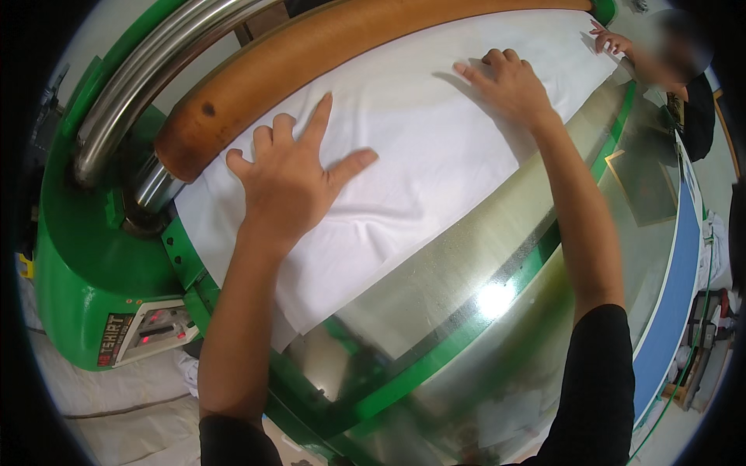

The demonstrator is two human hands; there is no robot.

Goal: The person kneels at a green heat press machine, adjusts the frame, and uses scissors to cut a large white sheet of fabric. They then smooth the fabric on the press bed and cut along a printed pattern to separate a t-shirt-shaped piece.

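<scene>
White fabric (404, 171) lies spread over the feed bed of a green roller machine, its far edge running up against a brown padded roller (311, 58). Small wrinkles show in the cloth near its middle. My left hand (291, 175) is over the left part of the fabric, fingers apart, the index pointing toward the roller. Farther right, my right hand (509, 85) is above the cloth with thumb and fingers spread, casting a shadow on it. Neither hand grips anything. At the far right end, another person's hand (610, 40) is at the fabric's edge.
Shiny metal rollers (148, 78) run behind the brown one. The green housing (85, 256) with a lit control panel (159, 330) stands at left. A glossy transparent sheet (435, 311) covers the near table. A co-worker (691, 101) stands at far right, by a blue-edged board (672, 287).
</scene>
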